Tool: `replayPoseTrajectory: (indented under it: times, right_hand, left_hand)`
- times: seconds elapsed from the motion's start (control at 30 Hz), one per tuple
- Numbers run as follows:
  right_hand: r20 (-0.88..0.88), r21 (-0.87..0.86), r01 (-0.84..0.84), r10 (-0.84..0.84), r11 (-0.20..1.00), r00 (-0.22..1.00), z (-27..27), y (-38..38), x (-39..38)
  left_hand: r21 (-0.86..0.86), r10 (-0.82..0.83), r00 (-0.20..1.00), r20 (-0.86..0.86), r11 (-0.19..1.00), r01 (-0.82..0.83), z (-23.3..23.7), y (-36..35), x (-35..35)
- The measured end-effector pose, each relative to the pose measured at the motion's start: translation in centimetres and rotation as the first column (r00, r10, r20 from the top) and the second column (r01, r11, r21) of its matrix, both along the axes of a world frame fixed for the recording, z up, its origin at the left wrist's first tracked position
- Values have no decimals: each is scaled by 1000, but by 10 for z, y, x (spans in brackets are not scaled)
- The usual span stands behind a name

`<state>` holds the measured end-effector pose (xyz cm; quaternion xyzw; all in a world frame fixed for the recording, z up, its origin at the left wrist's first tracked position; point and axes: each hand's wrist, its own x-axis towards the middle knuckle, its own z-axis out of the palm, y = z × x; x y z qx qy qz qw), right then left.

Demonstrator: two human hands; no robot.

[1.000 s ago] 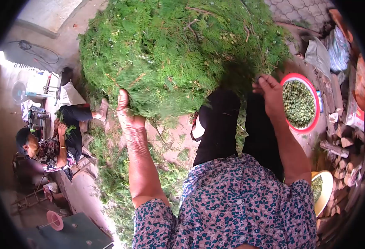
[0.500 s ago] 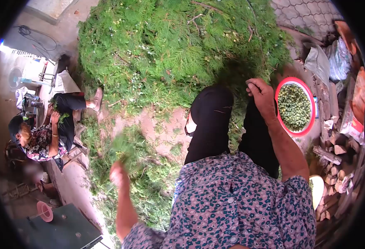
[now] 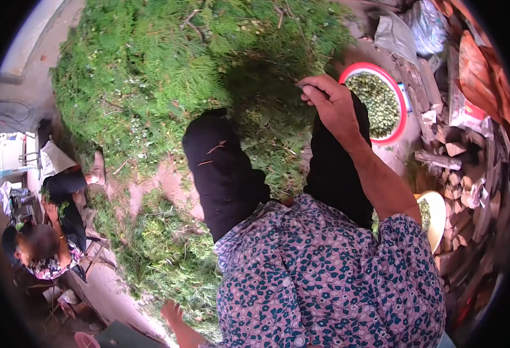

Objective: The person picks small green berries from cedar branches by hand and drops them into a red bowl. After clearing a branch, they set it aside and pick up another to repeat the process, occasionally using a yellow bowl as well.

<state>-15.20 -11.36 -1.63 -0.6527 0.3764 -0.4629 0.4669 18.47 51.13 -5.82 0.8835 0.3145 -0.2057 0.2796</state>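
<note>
My right hand is closed in a pinch above my right knee, near the pile of green conifer branches. A small greyish thing shows at its fingertips, too small to name. Just beyond that hand stands a red-rimmed basin holding many small green cones or berries. Low on the left, my left hand is open with its fingers apart and nothing visible in it. It hangs over loose cut sprigs strewn on the ground.
Another person sits at the left, holding greenery. A pale basin with green bits is by my right elbow. Stacked firewood, plastic sacks and orange sheeting line the right side. A dark table is bottom left.
My left hand has let go of a green sprig and moved down, its fingers now apart. The view has shifted, and my right hand stays pinched near the branches.
</note>
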Motion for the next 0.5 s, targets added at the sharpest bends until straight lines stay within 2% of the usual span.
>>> replayPoseTrajectory:
  times: [0.03,0.07,0.1,0.13,0.17,0.2,0.23,0.27,0.33,0.37,0.4,0.43,0.47,0.5]
  right_hand:
    - [-32,-39,-20,19,999,999,-1,-1,-4]
    - [-64,-75,-41,36,996,997,-2,-2,-9]
    - [-84,-65,-33,27,997,996,-4,-3,-15]
    - [-88,-58,-26,21,998,996,-6,-4,-21]
    - [-120,-54,-20,13,998,993,-9,-6,-28]
    - [-150,-53,-15,7,998,989,-11,-8,-32]
    - [-148,-49,-11,3,999,989,-10,-9,-36]
    - [-151,-35,-2,-3,999,989,-8,-11,-39]
    - [-155,-17,3,-5,1000,988,-6,-13,-41]
    - [-170,-33,-12,6,999,985,-6,-14,-40]
    - [-187,-47,-28,18,998,982,-6,-15,-40]
    - [-194,-38,-30,22,999,981,0,-14,-36]
    - [-175,78,-59,72,995,982,10,-11,-28]
    - [-150,193,-87,117,977,982,15,-9,-17]
  left_hand:
    - [-146,-11,1000,12,989,13,-4,-50,-4]
    - [-256,-204,978,51,944,210,-5,-100,-12]
    - [-366,-91,987,132,921,134,-3,-156,-18]
    - [-412,-229,940,255,854,319,-1,-193,-19]
    - [-501,-235,927,292,788,357,-1,-220,-4]
    - [-497,-349,855,384,702,510,16,-255,-3]
    - [-304,-563,589,580,521,798,23,-281,7]
    - [-364,-442,564,697,460,810,38,-317,2]
    - [-573,-330,677,658,364,734,87,-384,-14]
    - [-42,-561,214,800,303,952,107,-411,-25]
    - [492,-718,-273,640,110,864,117,-435,-33]
    - [390,-687,-210,696,116,914,116,-457,-34]
    - [281,-657,-138,741,117,953,112,-477,-34]
    - [-263,-542,311,781,167,950,108,-500,-39]
